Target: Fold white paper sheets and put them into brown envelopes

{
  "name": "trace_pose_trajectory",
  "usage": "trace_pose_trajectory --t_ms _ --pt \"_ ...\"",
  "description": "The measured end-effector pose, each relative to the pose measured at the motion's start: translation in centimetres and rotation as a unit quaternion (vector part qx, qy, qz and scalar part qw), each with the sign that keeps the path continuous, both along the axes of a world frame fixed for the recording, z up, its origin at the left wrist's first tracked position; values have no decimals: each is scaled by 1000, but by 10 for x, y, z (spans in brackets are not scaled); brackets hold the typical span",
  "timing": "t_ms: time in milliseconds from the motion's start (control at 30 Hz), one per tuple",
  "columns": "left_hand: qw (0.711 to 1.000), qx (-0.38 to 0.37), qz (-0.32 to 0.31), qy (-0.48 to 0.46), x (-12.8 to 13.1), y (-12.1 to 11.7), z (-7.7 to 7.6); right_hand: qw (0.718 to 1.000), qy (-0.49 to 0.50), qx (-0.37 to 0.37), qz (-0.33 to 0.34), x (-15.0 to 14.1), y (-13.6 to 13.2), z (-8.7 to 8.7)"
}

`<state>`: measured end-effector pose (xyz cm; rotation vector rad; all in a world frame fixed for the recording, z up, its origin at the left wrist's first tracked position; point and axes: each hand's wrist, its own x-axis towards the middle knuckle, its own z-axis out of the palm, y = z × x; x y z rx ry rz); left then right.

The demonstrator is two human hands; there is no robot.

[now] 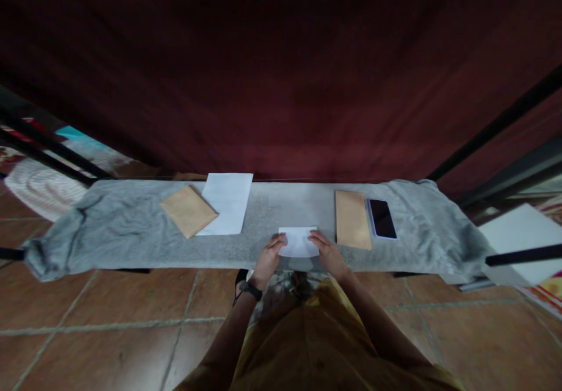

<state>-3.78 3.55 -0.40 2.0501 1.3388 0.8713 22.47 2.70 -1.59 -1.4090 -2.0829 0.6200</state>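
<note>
Paper point(299, 242), apparently folded, lay pressed flat under left hand point(272, 249) and right hand point(324, 247), left of envelope point(352, 219); next, crease firmly.

Folded paper point(299, 242) side edges hidden under left hand point(270, 256), right hand point(327, 253).

grey cloth-covered table point(132, 244) | far left: tan paper envelope point(188, 210) overlapping white paper sheet point(228, 201) | right: upright tan paper envelope point(352, 219) just beside black smartphone point(381, 218) | far: dark red curtain point(281, 69)
</note>
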Motion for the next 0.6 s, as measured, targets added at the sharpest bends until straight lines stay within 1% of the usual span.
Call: trace_pose_trajectory --t_ms 67,133,267,367,433,500,600 --pt "1000 -6 -5 29 1 -2 2 999 -39 7 11 2 -1 1" --pt "998 -16 4 57 5 -2 8 997 -71 10 6 3 0 5" --pt "993 -41 46 105 17 -1 22 993 -116 -7 -32 -5 4 17" --pt "989 -60 76 111 25 -1 32 987 -144 -22 -63 -14 3 25" --pt "987 -69 83 120 29 -1 36 984 -159 -29 -77 -17 2 28" --pt "983 -61 88 152 34 -3 37 982 -170 -32 -78 -18 1 31" --pt "972 -8 89 219 44 -7 31 979 -189 -17 -71 -24 3 31"
